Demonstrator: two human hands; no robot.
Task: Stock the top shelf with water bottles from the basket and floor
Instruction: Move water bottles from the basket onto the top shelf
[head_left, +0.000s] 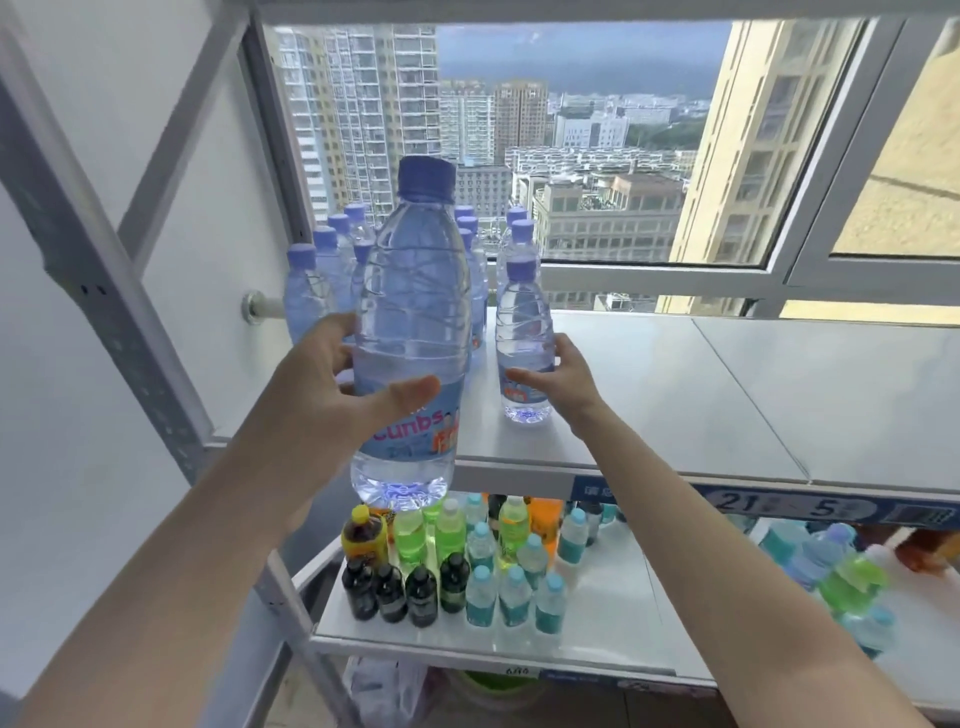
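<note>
Left hand (332, 384) curled round water bottle (410, 312) — upright, clear water inside, blue cap on, held off front edge of top shelf (675, 405). Right hand (563, 376) wraps second bottle (522, 322), standing on shelf just before capped rows (322, 275). Lower shelf (597, 613) — green, dark, teal-labelled drinks (410, 535).

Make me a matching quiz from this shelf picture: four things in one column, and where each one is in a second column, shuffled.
Things
1. left bottle
2. right bottle
3. green bottles
4. price strip

Places
A. along the front edge of the top shelf
B. standing on the lower shelf
C. standing on the top shelf, gripped by the right hand
D. held up in front of the top shelf by the left hand

Pairs: 1-D, 2-C, 3-B, 4-A
</note>
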